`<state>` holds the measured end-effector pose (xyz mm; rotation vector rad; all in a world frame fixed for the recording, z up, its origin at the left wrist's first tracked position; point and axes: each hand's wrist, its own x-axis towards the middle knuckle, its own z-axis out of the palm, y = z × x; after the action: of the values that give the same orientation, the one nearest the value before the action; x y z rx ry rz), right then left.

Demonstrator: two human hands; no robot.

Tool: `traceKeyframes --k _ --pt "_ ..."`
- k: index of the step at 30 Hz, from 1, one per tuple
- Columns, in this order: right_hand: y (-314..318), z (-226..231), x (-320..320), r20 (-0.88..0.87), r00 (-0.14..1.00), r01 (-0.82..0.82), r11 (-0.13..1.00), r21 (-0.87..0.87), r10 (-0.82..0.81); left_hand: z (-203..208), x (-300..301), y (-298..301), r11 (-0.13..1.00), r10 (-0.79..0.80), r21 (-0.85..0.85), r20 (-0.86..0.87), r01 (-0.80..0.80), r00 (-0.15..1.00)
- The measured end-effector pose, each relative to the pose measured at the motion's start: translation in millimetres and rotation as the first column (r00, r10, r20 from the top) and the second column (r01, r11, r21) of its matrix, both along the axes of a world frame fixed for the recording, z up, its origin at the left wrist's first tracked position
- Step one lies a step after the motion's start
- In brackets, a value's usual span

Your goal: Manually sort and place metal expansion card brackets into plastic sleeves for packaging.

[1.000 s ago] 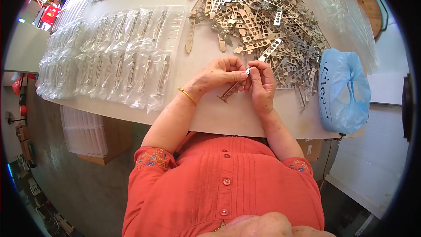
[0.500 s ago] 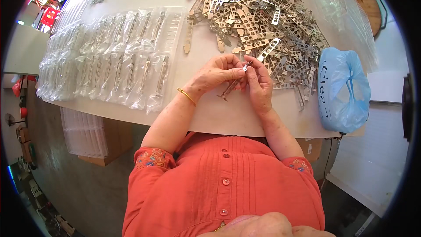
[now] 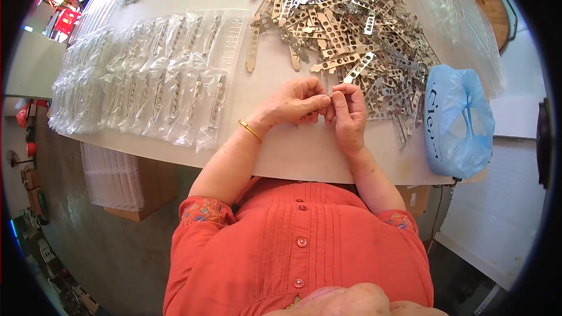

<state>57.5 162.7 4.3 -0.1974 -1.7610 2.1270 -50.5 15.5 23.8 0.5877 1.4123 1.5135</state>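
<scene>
Tucked mostly out of sight now is the metal strip (image 3: 306, 119), whose long end stuck out below the fingers half a second ago; only a dark sliver, which seems to be part of it, shows under the left hand (image 3: 300, 103); the left thumb and fingers are curled in a pinch, and the right hand (image 3: 349, 120) has thumb against forefinger, the two sets of tips almost meeting; both appear to grip the strip, though what lies right between the tips is too small to tell.

Judging by this, the step is close fingertip work on one piece; the next move calls for a light, steady pinch and a clear view of the end.

Beyond the hands and to their right spreads a heap of loose strips (image 3: 345, 32), its near edge close to the right fingers; left of the left hand lie rows of bagged strips (image 3: 158, 96), a bare band of table (image 3: 281, 152) between; open surface also runs from the hands back to the near edge under the forearms; farther right of the right hand, a blue plastic bag (image 3: 453, 117) limits sideways room.
</scene>
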Motion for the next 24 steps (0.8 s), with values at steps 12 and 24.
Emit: traceKeyframes --k 12,24 --pt "-5.9 1.2 -5.3 0.017 0.995 0.094 0.993 0.07 -0.096 -8.0 4.5 3.6 0.999 -0.034 0.003 -0.198 0.036 0.98" --pt "-5.2 -2.4 -3.8 0.011 0.998 0.065 0.986 0.15 -0.067 -9.7 6.4 6.4 1.0 0.014 0.026 -0.169 -0.01 0.985"
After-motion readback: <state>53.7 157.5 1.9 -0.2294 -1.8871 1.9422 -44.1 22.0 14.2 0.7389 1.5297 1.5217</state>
